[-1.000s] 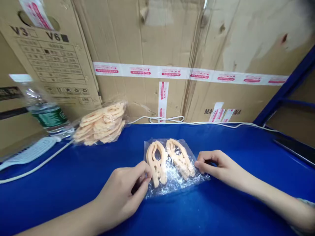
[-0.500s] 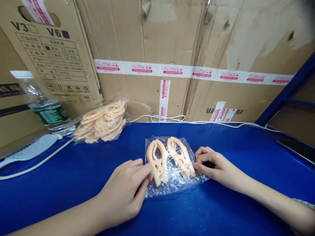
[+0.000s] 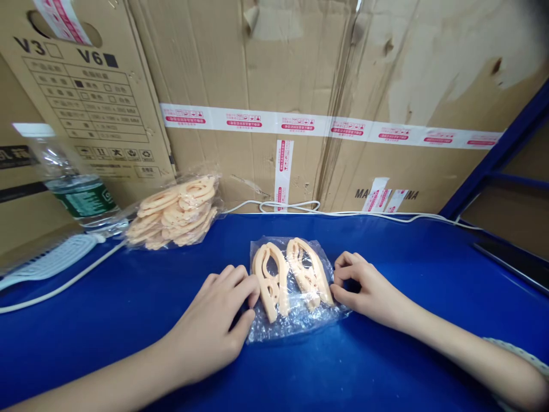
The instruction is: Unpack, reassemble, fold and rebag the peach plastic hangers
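A clear plastic bag (image 3: pixel 278 332) lies flat on the blue table, holding two peach-coloured folding hangers, the left hanger (image 3: pixel 282 286) and the right hanger (image 3: pixel 319 274), side by side. At the bag's left edge is my left hand (image 3: pixel 214 320), its fingers bent and its thumb apart from them, with nothing seen between. My right hand (image 3: pixel 364 286) has its thumb and forefinger pinched at the bag's right edge, by the foot of the right hanger. Farther back on the left, a bagged pile of similar peach hangers (image 3: pixel 175 214) rests on the table.
A water bottle (image 3: pixel 81 194) and a pale hairbrush (image 3: pixel 60 260) are at the left. A white cable (image 3: pixel 291 207) runs along the back, before large cardboard boxes (image 3: pixel 240 68). A dark flat object (image 3: pixel 510 266) lies at the right edge.
My left hand's thumb and forefinger have parted and drawn back slightly from the left hanger. My right hand stays at the bag's right edge. The whole view has shifted a little.
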`<state>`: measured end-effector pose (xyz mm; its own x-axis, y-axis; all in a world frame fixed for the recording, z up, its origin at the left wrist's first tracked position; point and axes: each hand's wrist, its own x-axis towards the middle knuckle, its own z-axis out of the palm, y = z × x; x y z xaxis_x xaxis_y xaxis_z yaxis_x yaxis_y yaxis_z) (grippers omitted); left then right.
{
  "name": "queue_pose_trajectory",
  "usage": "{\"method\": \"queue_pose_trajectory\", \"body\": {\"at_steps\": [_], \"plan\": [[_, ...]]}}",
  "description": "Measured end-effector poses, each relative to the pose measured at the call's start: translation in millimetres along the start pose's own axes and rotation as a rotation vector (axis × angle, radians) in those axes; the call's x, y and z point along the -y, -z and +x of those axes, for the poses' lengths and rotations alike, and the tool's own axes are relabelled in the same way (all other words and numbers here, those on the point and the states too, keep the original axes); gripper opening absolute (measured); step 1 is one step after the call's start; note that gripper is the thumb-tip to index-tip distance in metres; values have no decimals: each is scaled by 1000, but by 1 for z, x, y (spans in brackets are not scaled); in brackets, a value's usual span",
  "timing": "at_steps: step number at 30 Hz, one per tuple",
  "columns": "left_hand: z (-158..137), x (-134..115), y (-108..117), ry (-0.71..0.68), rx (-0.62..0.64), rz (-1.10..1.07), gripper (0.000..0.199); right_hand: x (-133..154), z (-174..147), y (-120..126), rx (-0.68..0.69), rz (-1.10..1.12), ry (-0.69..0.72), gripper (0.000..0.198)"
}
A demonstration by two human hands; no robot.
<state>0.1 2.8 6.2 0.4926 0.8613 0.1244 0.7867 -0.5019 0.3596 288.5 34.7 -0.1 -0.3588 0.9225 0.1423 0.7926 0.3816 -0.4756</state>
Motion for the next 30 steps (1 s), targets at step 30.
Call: {"method": "queue_pose_trajectory", "body": {"at_steps": [30], "plan": [[8,5,7,109,-11,-112,16,-4,-4,7,-147,-104,8,5]]}}
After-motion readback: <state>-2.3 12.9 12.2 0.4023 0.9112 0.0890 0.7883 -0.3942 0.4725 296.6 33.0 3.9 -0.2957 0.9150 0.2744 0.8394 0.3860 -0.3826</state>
